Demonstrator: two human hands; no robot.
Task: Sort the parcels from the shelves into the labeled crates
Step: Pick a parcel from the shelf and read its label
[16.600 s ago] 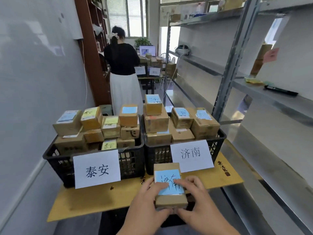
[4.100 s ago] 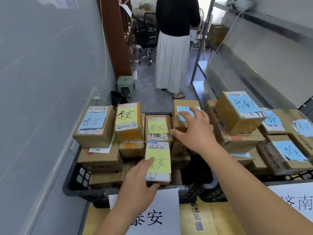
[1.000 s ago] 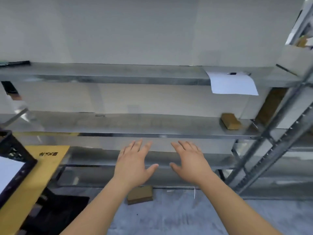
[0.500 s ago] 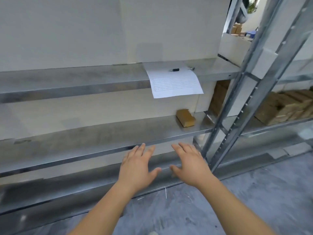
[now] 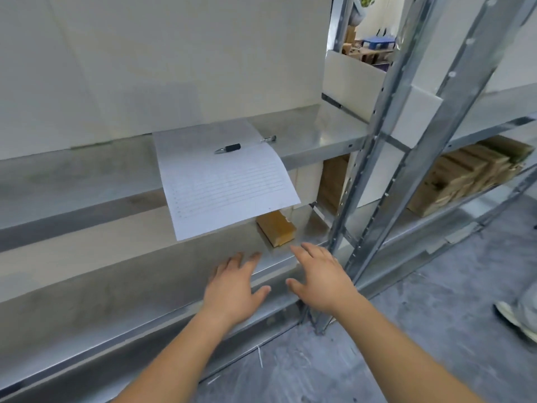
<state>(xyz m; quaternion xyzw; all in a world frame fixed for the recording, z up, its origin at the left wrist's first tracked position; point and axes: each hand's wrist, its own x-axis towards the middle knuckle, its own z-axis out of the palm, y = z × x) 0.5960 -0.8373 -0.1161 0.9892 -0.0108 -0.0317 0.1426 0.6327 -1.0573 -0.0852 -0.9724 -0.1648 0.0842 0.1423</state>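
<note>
lined paper sheet [image 5: 223, 181] was draped over a shelf edge; pen [image 5: 228, 148] was laid on its top | shoe [image 5: 514, 318] was seen at right edge on grey floor [image 5: 406, 344] | blue crate [image 5: 377, 42] was glimpsed far behind

Both bare forearms stretch forward, palms down. The left hand [image 5: 234, 289] and right hand [image 5: 320, 282] lie side by side, fingers straight and spread, holding nothing.

Bright even daylight, soft shadows, slight motion blur, wide-angle bending at edges.
</note>
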